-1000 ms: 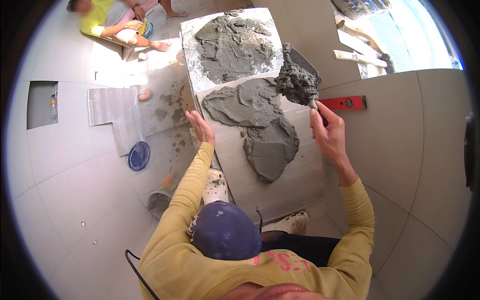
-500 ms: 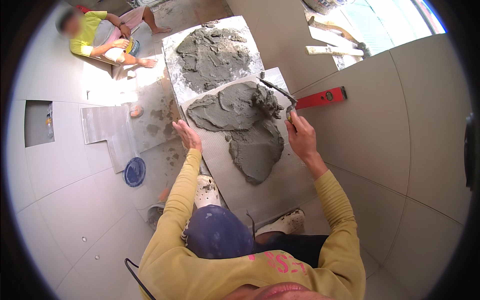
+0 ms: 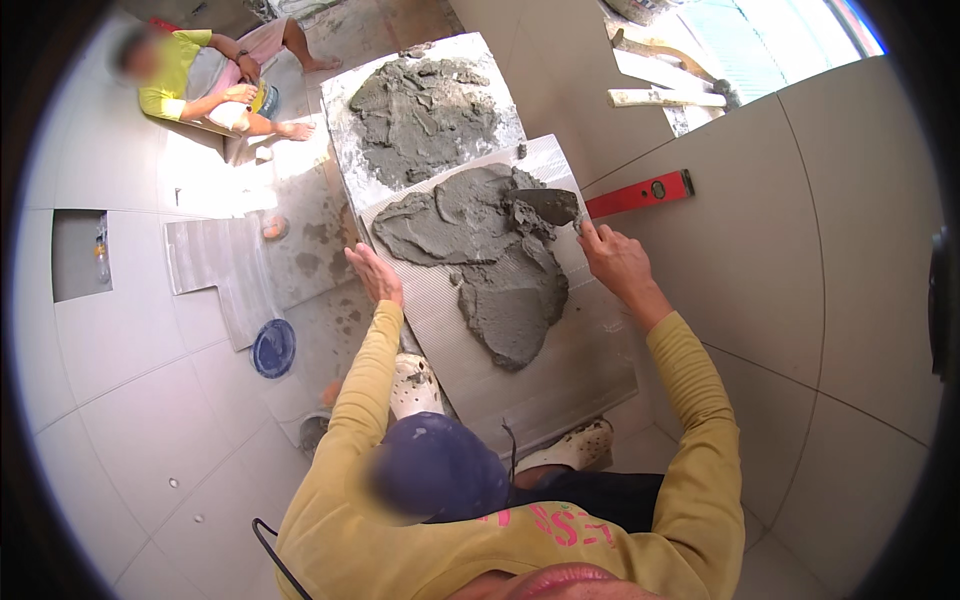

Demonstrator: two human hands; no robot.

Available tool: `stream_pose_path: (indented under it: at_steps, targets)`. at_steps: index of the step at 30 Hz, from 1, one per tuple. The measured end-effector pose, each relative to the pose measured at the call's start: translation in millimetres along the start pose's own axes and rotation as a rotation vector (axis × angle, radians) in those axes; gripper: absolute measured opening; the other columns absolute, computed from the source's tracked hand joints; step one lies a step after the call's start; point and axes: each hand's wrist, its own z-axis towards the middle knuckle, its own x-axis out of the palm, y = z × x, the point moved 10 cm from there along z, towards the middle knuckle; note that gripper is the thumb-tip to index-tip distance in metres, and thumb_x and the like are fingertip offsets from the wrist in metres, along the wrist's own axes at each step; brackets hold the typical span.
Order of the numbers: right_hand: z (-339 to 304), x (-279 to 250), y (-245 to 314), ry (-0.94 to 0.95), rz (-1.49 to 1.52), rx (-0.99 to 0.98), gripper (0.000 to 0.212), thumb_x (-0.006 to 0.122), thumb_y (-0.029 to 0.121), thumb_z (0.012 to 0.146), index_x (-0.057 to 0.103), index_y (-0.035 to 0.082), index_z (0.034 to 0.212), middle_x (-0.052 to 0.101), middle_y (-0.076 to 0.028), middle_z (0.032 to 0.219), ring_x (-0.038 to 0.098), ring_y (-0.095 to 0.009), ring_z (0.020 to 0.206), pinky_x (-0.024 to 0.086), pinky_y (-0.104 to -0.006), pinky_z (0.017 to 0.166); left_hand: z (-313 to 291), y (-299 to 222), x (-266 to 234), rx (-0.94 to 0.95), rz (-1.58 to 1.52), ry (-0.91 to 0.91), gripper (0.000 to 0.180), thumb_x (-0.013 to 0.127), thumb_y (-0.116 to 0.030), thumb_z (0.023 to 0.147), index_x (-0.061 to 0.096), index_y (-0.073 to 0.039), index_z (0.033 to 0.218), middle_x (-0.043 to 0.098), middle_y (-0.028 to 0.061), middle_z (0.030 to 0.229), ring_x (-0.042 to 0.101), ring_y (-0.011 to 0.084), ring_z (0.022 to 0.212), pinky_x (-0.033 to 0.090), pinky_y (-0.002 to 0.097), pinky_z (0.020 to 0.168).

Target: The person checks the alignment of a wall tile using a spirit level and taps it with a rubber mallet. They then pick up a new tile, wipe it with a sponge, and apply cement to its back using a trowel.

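A large ribbed tile lies in front of me, with thick grey mortar spread over its far and middle parts. My right hand is closed around the handle of a trowel. The trowel's blade lies flat over the lumpy right side of the mortar, some of it hidden in the paste. At the tile's left edge rests my left hand, fingers stretched out and palm turned toward the edge. Beyond the tile, a white-smeared board bears a second heap of mortar.
A red spirit level sits against the wall at right. Hammers lie on the window ledge. Another person sits at far left. A blue lid and a cut tile piece are on the left.
My right hand has moved slightly right, and the trowel has turned from edge-on to flat, its blade now over the mortar's right side. My left hand stays at the tile edge.
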Motion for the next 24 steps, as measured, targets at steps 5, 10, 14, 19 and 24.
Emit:
stream_pose_path:
  at_steps: [5, 10, 14, 19, 24]
  targets:
    - [27, 12, -11, 0.175, 0.228, 0.21, 0.029, 0.053, 0.034, 0.104, 0.057, 0.009, 0.118, 0.069, -0.018, 0.086, 0.07, -0.041, 0.079, 0.056, -0.0531, 0.067, 4, 7, -6, 0.009, 0.024, -0.024, 0.091, 0.024, -0.066, 0.104, 0.01, 0.004, 0.161, 0.012, 0.0229, 0.169, 0.013, 0.0331, 0.157, 0.012, 0.0393, 0.127]
    - [16, -5, -7, 0.278, 0.416, 0.264, 0.03, 0.052, 0.034, 0.104, 0.056, 0.007, 0.117, 0.07, -0.021, 0.09, 0.069, -0.047, 0.083, 0.056, -0.0565, 0.073, 7, 11, -9, 0.006, 0.048, -0.011, 0.09, 0.023, -0.065, 0.105, 0.009, 0.004, 0.161, 0.01, 0.0233, 0.169, 0.013, 0.0334, 0.157, 0.011, 0.0401, 0.127]
    - [-21, -21, 25, 0.207, 0.127, 0.116, 0.028, 0.051, 0.034, 0.105, 0.057, 0.008, 0.113, 0.069, -0.017, 0.085, 0.071, -0.04, 0.078, 0.057, -0.052, 0.068, 8, 9, -8, 0.026, 0.034, -0.016, 0.089, 0.023, -0.065, 0.105, 0.009, 0.004, 0.161, 0.012, 0.0234, 0.169, 0.014, 0.0338, 0.157, 0.012, 0.04, 0.127]
    - [6, -5, 14, 0.104, -0.032, 0.014, 0.025, 0.051, 0.032, 0.105, 0.057, 0.009, 0.11, 0.067, -0.014, 0.081, 0.071, -0.034, 0.073, 0.057, -0.0485, 0.064, 2, 11, -4, -0.015, 0.042, -0.002, 0.091, 0.023, -0.066, 0.104, 0.01, 0.004, 0.161, 0.013, 0.0236, 0.169, 0.015, 0.0341, 0.156, 0.012, 0.0401, 0.127]
    - [21, 6, 0, 0.165, 0.266, 0.272, 0.028, 0.055, 0.031, 0.103, 0.061, 0.004, 0.099, 0.068, -0.019, 0.076, 0.071, -0.039, 0.074, 0.055, -0.0513, 0.063, 3, 5, -3, -0.001, 0.059, -0.009, 0.092, 0.023, -0.067, 0.104, 0.009, 0.004, 0.161, 0.012, 0.0235, 0.169, 0.014, 0.0344, 0.157, 0.012, 0.0403, 0.127]
